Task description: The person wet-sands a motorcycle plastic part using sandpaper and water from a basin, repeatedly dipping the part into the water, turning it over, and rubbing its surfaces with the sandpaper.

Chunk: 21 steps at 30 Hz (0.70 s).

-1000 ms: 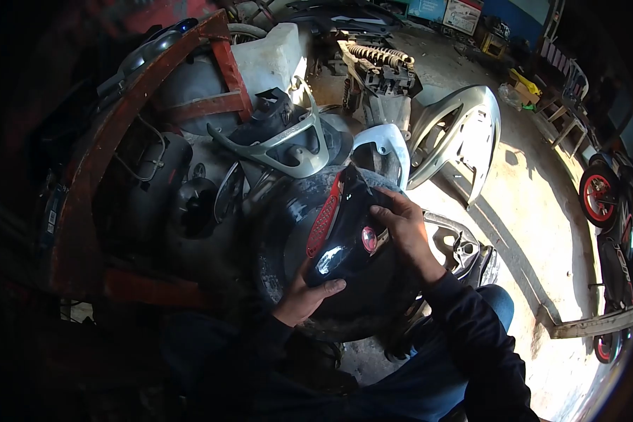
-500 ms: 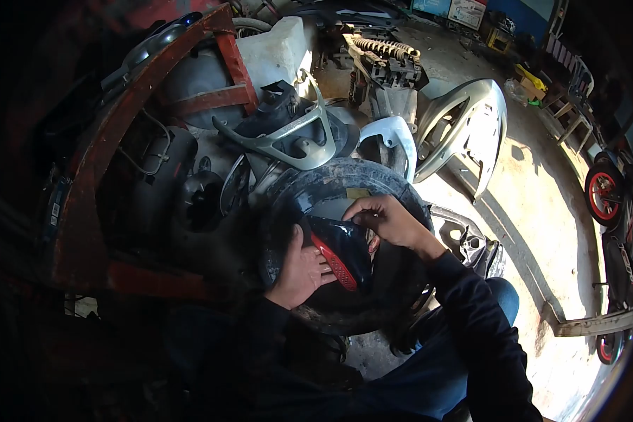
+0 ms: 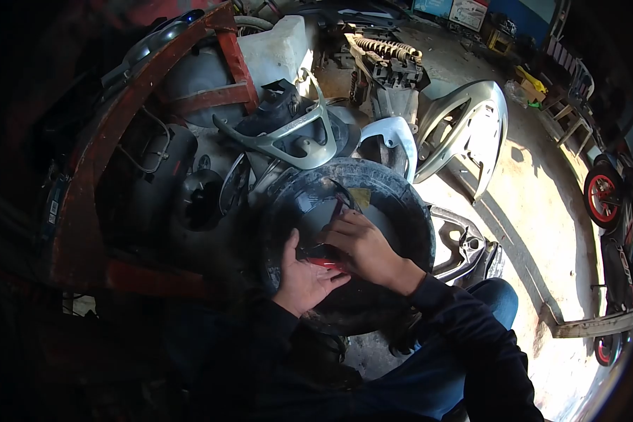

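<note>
One head-worn view, forward and down, from near above both hands (image 3: 305,285) (image 3: 364,247).

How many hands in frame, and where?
2. Left hand: open, over the near-left part of the round black basin. Right hand: just right of it, fingers curled at the red-trimmed panel. Dark edges could hide others.

Red-trimmed dk part (image 3: 324,263) mostly hidden behind R fingers (image 3: 337,235), grip unclear.
</note>
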Each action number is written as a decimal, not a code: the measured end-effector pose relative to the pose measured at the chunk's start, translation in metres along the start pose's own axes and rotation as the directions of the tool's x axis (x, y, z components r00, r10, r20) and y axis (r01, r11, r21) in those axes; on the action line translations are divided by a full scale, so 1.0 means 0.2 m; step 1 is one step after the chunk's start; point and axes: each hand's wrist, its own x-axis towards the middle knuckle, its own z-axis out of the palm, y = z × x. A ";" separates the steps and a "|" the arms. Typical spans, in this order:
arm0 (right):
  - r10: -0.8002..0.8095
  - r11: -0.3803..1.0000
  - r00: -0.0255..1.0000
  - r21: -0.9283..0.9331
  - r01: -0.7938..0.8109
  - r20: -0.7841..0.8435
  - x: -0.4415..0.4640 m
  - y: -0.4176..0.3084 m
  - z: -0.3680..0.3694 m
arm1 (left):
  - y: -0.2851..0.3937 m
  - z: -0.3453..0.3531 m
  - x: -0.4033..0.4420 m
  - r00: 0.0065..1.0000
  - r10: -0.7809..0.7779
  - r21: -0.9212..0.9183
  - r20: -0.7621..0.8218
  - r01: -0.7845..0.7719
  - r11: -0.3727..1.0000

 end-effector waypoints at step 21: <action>0.044 0.999 0.958 0.015 -0.041 -0.283 -0.09 -0.01 -0.05 | 0.05 0.08 -0.03 0.935 0.284 -0.062 0.214 -0.278 0.959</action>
